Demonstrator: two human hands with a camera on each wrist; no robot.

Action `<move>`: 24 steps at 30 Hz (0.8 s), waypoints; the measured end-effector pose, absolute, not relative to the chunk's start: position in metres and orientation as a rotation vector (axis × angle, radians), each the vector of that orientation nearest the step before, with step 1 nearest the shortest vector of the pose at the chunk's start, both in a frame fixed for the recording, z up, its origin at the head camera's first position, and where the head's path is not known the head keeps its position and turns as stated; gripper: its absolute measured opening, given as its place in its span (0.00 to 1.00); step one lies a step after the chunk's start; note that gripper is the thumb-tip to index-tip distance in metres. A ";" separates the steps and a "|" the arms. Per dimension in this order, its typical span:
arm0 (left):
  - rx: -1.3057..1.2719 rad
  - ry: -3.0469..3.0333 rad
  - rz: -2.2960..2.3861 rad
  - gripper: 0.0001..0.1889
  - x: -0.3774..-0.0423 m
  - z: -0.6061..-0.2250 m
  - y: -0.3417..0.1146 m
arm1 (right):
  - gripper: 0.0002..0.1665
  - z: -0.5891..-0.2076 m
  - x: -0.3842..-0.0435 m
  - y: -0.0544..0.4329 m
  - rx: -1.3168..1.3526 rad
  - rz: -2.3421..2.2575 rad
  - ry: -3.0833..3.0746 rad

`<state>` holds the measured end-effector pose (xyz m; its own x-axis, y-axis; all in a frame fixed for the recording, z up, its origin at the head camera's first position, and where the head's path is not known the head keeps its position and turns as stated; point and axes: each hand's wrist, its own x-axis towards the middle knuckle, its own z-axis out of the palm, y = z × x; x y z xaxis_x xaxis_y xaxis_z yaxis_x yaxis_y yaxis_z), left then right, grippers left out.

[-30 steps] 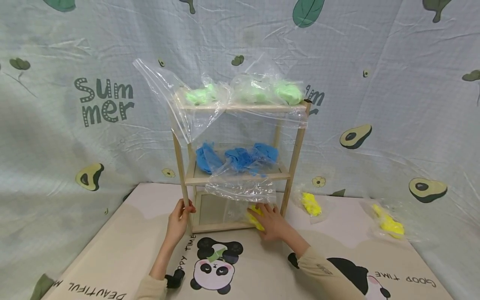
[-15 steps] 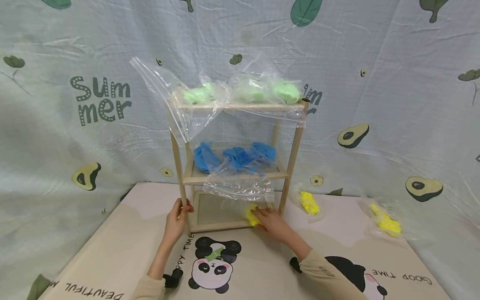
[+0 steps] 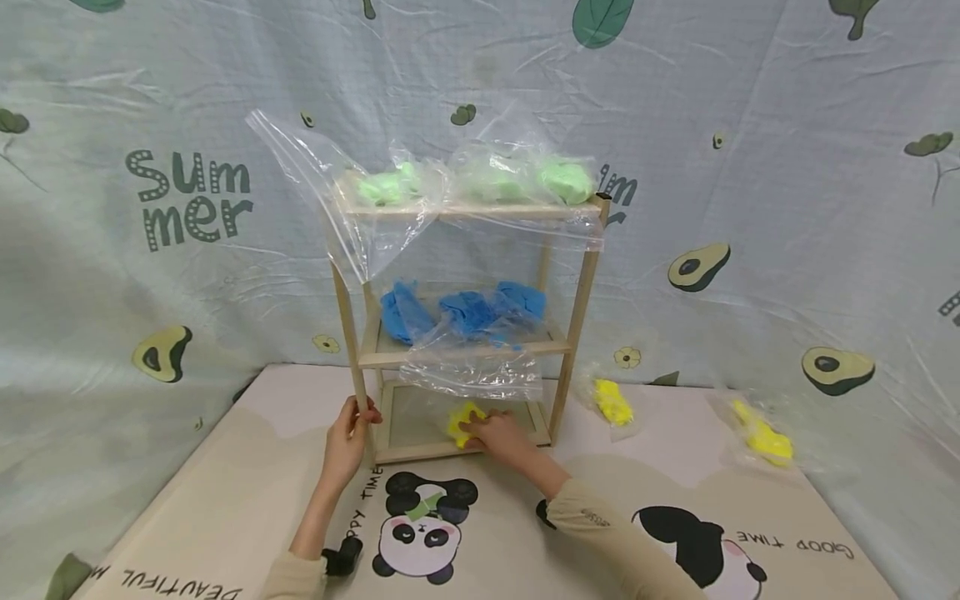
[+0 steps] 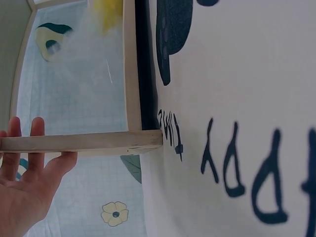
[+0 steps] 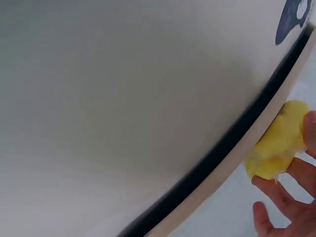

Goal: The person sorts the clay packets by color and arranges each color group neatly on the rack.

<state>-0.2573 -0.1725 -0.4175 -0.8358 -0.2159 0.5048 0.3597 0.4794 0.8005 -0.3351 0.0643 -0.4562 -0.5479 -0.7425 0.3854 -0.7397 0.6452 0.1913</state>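
A wooden three-tier rack (image 3: pixel 465 360) stands on the table. My left hand (image 3: pixel 345 446) grips its left front post (image 3: pixel 347 333); in the left wrist view, fingers and thumb (image 4: pixel 61 165) lie around the wood. On the bottom shelf my right hand (image 3: pixel 506 440) holds a clear zip bag with a yellow lump (image 3: pixel 463 423), its fingers around the lump (image 5: pixel 279 140) in the right wrist view. The middle shelf bears several blue lumps (image 3: pixel 468 312) in clear bags. Pale green lumps (image 3: pixel 566 181) in clear bags lie on top, one bag hanging over the left edge.
Two more bagged yellow lumps lie on the table right of the rack, one nearer (image 3: pixel 613 402) and one farther right (image 3: pixel 767 437). A patterned cloth (image 3: pixel 750 167) hangs behind. The tabletop (image 3: pixel 217 492) carries printed pandas and lettering.
My right hand has moved left along the bottom shelf, and the bagged yellow lump with it. The left hand stays on the post. The head view has shifted slightly.
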 end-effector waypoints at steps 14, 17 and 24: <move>-0.110 -2.168 -1.386 0.06 -0.258 -0.415 -0.171 | 0.43 -0.456 -0.316 0.011 1.087 -0.117 -2.915; -0.109 -2.171 -1.392 0.07 -0.257 -0.416 -0.172 | 0.45 -0.457 -0.315 -0.001 1.044 -0.152 -2.934; -0.102 -2.154 -1.417 0.05 -0.257 -0.416 -0.171 | 0.47 -0.465 -0.320 -0.018 0.979 -0.193 -2.954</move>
<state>-0.2568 -0.1711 -0.4165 -0.8437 -0.2311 0.4845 0.3534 0.4402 0.8254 -0.3204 -0.0179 -0.4646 -0.8026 -0.5963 -0.0163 -0.5933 0.7953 0.1248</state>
